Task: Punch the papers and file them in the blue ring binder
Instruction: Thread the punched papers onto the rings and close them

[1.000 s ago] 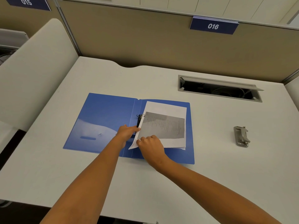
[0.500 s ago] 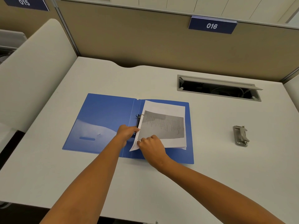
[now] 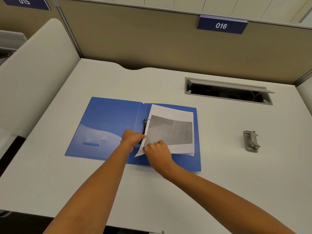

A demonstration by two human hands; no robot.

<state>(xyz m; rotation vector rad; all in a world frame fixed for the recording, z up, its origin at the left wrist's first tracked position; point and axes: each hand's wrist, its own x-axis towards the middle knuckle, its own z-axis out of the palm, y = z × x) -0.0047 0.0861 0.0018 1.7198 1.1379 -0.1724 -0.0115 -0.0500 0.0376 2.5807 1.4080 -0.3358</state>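
Observation:
The blue ring binder (image 3: 108, 125) lies open and flat on the white desk. A stack of papers (image 3: 172, 130) with a grey printed page on top rests on its right half, the left edge lifted at the black ring mechanism (image 3: 144, 126). The upper ring passes through the top hole. My left hand (image 3: 132, 138) pinches the papers' left edge at the lower ring. My right hand (image 3: 157, 150) grips the lower left corner of the stack, curling it upward.
A grey hole punch (image 3: 251, 141) sits on the desk to the right of the binder. An open cable tray (image 3: 228, 91) is sunk into the desk at the back right. Beige partitions stand behind and to the left.
Both hands stay at the papers' lower left edge with only slight shifts. The stack and binder have not moved.

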